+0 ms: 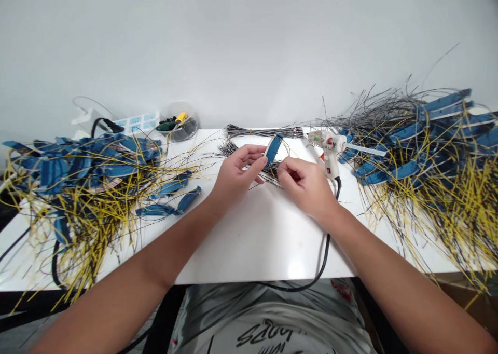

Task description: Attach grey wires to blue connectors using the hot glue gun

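My left hand (pixel 246 167) pinches a small curved blue piece (pixel 274 147) with a pale edge, holding it raised over the middle of the table. Close on its right, my right hand (pixel 301 180) is closed with the fingertips together; thin wires run by them, and what they grip is too small to make out. Beneath and behind both hands lies a bundle of thin dark wires (pixel 229 149). A second dark wire bundle (pixel 268 132), tied with a yellow band, rests farther back.
A glue gun (pixel 330 151) with a white stick lies right of my hands, its black cable (pixel 326 255) hanging over the front edge. Wired blue pieces are heaped at left (pixel 78 167) and right (pixel 408 172). A clear tub (pixel 189 128) and power strip (pixel 136 123) stand behind.
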Tool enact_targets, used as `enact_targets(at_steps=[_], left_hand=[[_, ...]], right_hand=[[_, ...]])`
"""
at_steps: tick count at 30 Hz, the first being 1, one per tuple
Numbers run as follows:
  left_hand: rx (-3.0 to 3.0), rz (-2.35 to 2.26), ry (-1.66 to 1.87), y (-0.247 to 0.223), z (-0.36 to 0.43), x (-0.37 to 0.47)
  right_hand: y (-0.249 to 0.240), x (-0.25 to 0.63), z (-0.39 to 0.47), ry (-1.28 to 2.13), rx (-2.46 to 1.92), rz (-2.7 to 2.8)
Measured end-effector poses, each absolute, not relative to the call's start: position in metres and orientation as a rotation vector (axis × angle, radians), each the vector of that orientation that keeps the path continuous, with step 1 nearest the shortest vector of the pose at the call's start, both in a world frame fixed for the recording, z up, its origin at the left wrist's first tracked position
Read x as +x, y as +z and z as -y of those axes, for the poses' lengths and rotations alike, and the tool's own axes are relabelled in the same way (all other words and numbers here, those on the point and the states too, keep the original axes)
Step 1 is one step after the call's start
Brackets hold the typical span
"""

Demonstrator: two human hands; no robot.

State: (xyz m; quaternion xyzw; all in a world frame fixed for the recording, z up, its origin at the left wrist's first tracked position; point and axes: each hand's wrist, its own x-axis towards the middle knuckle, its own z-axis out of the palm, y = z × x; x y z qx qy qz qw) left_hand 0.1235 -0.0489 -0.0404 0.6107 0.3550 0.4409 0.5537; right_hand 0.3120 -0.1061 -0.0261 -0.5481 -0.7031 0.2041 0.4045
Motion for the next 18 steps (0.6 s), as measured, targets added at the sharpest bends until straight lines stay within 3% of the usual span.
enact_targets(at_steps=[18], left_hand=[[1.427, -0.808, 0.99, -0.0359, 0.0519, 0.124]], right_hand=[[-0.0268, 0.3101, 0.1081, 0.667, -1.403, 1.76]])
